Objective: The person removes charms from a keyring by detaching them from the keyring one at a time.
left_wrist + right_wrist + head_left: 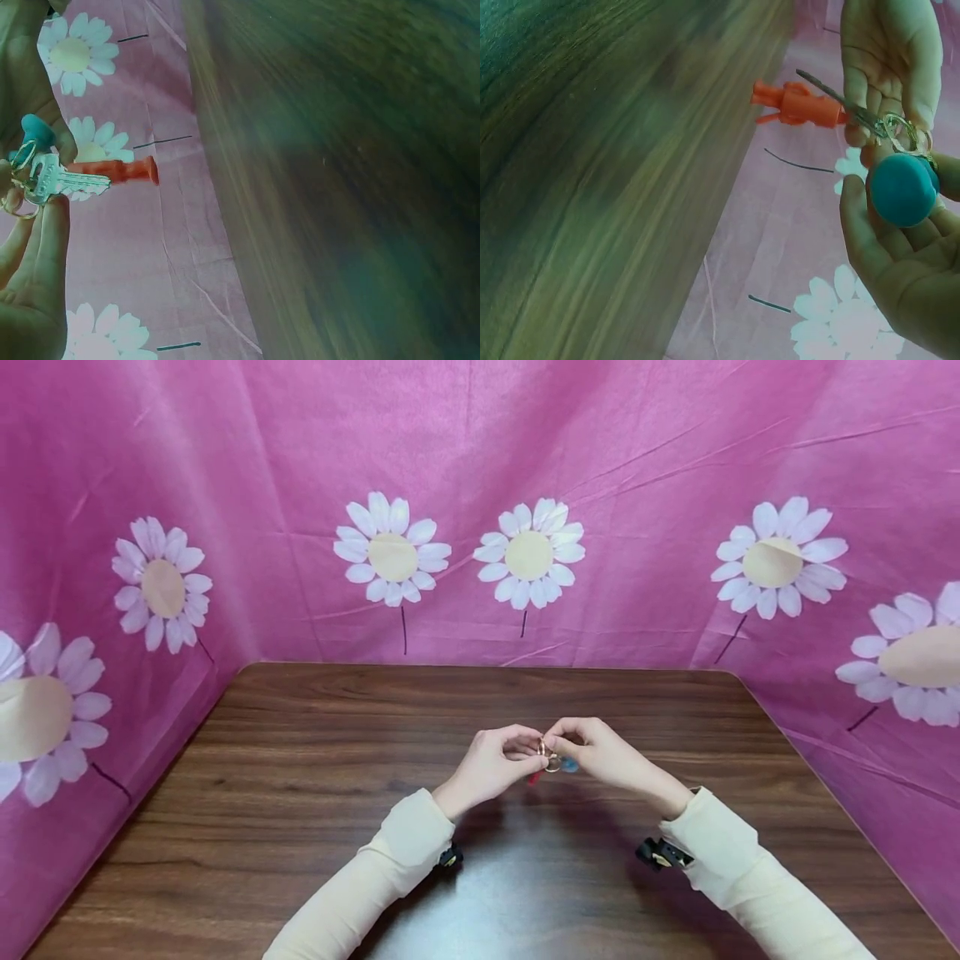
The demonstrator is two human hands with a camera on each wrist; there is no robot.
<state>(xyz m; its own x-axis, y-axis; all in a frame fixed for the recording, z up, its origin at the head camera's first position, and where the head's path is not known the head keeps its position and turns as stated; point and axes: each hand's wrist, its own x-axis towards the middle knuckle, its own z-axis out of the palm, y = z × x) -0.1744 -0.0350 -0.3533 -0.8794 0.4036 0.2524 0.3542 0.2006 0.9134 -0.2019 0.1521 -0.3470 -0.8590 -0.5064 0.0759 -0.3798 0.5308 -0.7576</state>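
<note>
No word, number, brand or sign can be read; any marks on the key are too small.

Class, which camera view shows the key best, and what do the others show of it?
The left wrist view: the key shows its flat face and notched edge there. The right wrist view shows it nearly edge-on, a thin dark strip. In the head view it cannot be made out.

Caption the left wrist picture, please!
Left hand and right hand hold gold metal rings with toothed silver key, rounded teal charm and long orange charm.
</note>
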